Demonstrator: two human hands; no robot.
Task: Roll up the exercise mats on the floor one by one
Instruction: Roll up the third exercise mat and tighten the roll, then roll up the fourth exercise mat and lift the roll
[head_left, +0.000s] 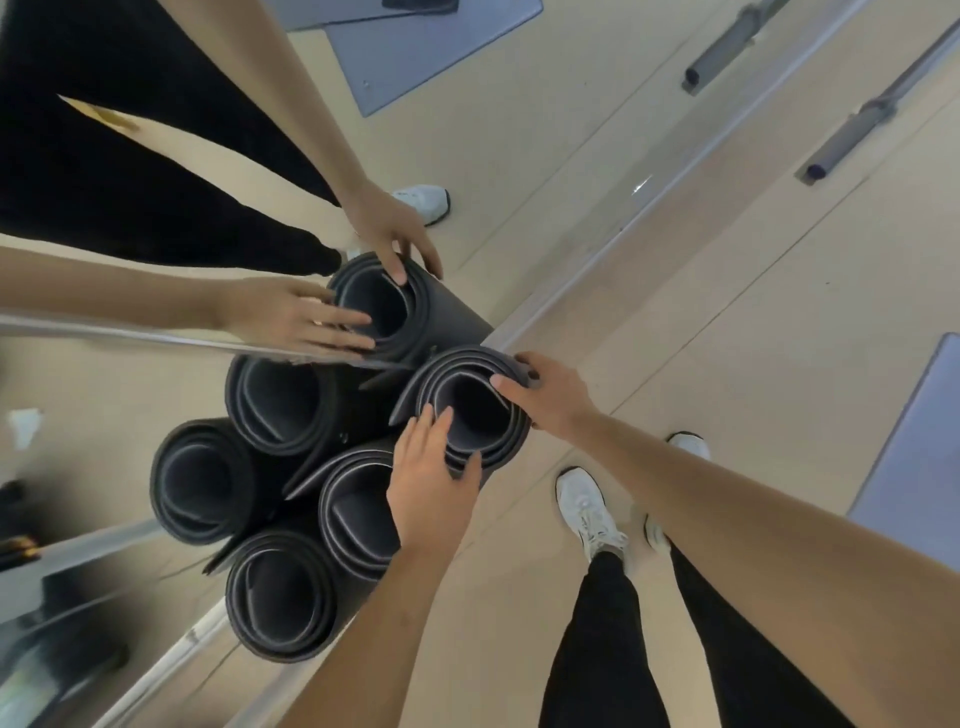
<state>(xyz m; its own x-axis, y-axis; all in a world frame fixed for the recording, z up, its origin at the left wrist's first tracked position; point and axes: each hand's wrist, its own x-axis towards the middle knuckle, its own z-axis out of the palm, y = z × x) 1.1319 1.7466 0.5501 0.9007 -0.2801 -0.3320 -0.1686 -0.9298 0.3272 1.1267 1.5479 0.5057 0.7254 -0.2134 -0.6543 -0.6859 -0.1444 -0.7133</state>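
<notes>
Task looks well under way, not finished. The held roll (470, 415) stands on end at the foot of the mirror (78, 389), top rim facing the cam, coil loose w/ gaps between layers. The right hand (550, 400) pinches the rim on the far-right side: thumb hooked inside the coil, fingers wrapped round the outside. The left hand (431, 478) lies on the near rim, fingers fairly straight & close together across the layers, thumb splayed on the outer wall. It's pressing, not clamping, as far as I can see. Right beside it, two more rolled mats stand upright: the second roll (358, 514), touching the held one, and the third roll (280, 592) next to that. The other rolls & the pair of hands beyond them read as mirror reflections, so I count approx three rolled incl. the one in hand; can't be sure of that count. Step now, I'd judge: settling this roll into the group, maybe tightening the coil. Left to do: a flat mat (914, 447) lies unrolled on the floor (753, 312) at the right edge, well apart from the rolls, beyond the person's shoes (589, 512). More flat sheets (415, 57) show at the top, prob. reflections of mats elsewhere in the room; can't tell how many. So at least one mat to go, likely more.
</notes>
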